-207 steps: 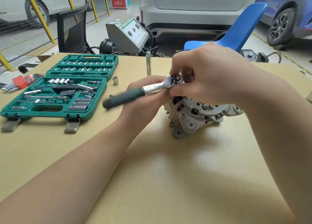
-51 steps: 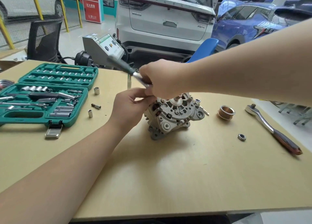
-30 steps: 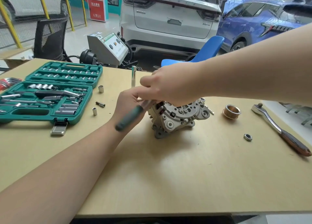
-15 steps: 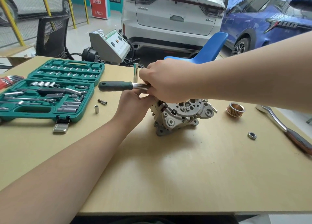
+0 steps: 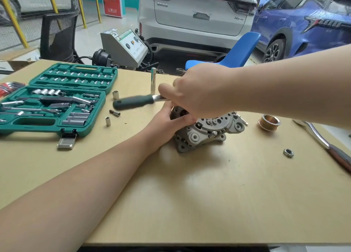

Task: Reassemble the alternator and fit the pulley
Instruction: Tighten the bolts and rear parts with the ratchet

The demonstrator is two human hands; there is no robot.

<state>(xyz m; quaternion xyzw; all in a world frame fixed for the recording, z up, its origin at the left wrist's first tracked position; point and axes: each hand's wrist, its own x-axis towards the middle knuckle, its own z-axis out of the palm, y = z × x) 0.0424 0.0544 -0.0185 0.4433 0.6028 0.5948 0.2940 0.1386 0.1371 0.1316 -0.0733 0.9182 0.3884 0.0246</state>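
Garage, wooden table (image 5: 209, 194): left hand (image 5: 167, 124) grips alternator (image 5: 207, 130); right hand (image 5: 197, 92) holds ratchet (image 5: 133, 101).

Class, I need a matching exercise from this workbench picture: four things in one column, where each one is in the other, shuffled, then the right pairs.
Things
1. pulley
2. nut
3. ratchet
4. alternator

Places
A. held by the right hand, handle pointing left
B. steadied by the left hand at mid-table
C. loose on the table, right of the alternator, far side
D. loose on the table, nearer than the pulley

Pairs: 1-C, 2-D, 3-A, 4-B
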